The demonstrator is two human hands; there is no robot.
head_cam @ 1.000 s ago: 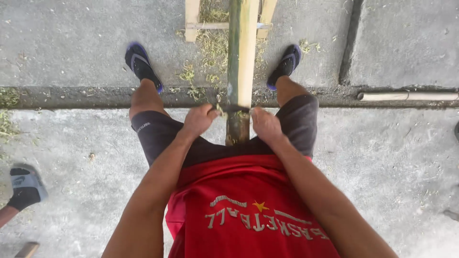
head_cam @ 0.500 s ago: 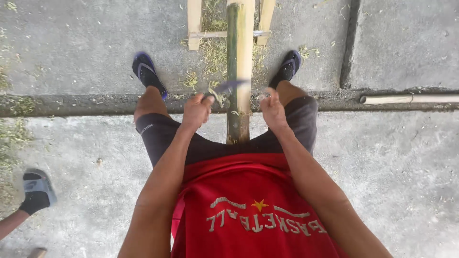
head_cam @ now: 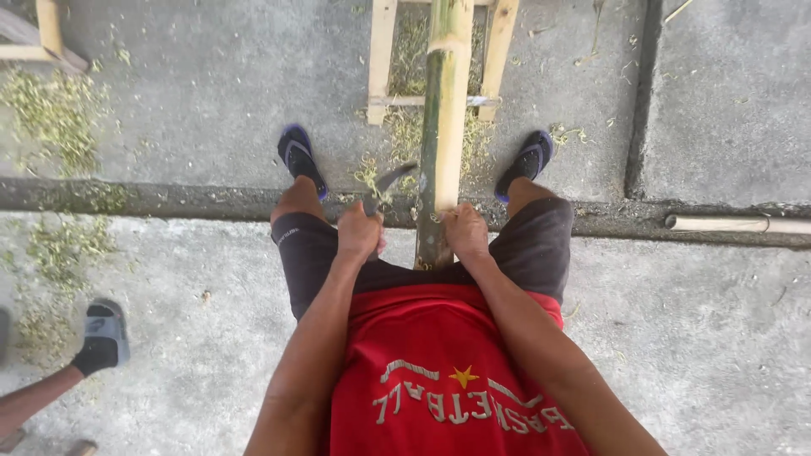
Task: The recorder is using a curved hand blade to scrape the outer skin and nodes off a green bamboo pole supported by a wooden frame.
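Nearest the camera is a red shirt [head_cam: 439, 380] above dark shorts [head_cam: 541, 253], with both forearms reaching forward. The left hand [head_cam: 359, 234] is clenched around the handle of a knife [head_cam: 390, 181], whose curved grey blade points ahead and to the right, its tip close beside the bamboo pole [head_cam: 443, 127]; whether the blade actually touches the pole is hard to tell. The right hand [head_cam: 463, 232] grips the pole itself, fingers wrapped over its near end. The pole runs straight away from the person between the knees, green and yellow, out over a wooden frame [head_cam: 380, 76] on the concrete ground [head_cam: 211, 67]. Blue sandals [head_cam: 297, 156] sit on either side of it. Green shavings [head_cam: 59, 118] lie scattered on the concrete. At lower left another person's foot in a grey sandal [head_cam: 101, 338] stands well apart.
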